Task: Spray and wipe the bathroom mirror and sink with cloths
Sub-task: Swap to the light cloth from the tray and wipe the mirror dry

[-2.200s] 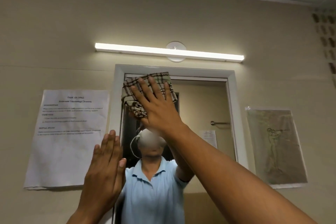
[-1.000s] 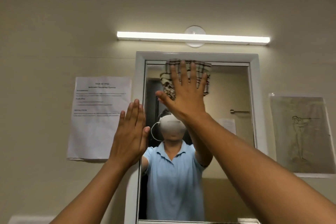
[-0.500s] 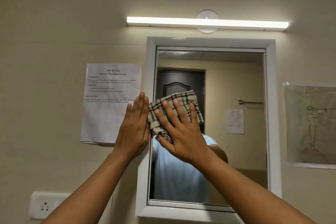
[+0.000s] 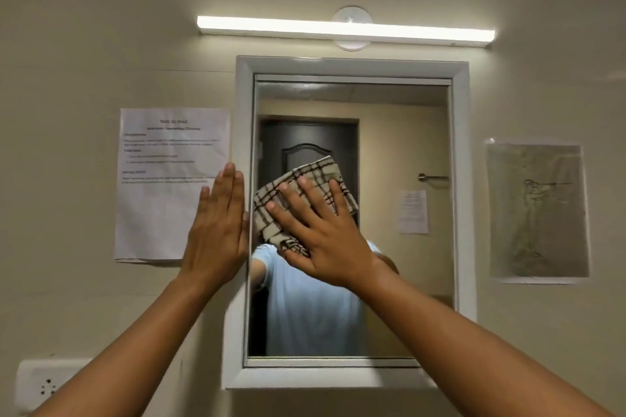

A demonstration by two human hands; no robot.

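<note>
Fingers (image 4: 298, 200) of the right hand (image 4: 321, 234) lie spread flat, pressing a beige checked cloth (image 4: 305, 193) against the white-framed wall mirror (image 4: 406, 145).

1. The cloth (image 4: 306, 200) is soft woven fabric with dark check lines.
2. The mirror (image 4: 406, 132) is smooth, shiny glass.
3. Its frame (image 4: 462, 179) looks like smooth white plastic.
4. The sheet (image 4: 169, 186) is thin white paper, a bit wrinkled.
5. The wall (image 4: 84, 44) is matt and beige.
</note>
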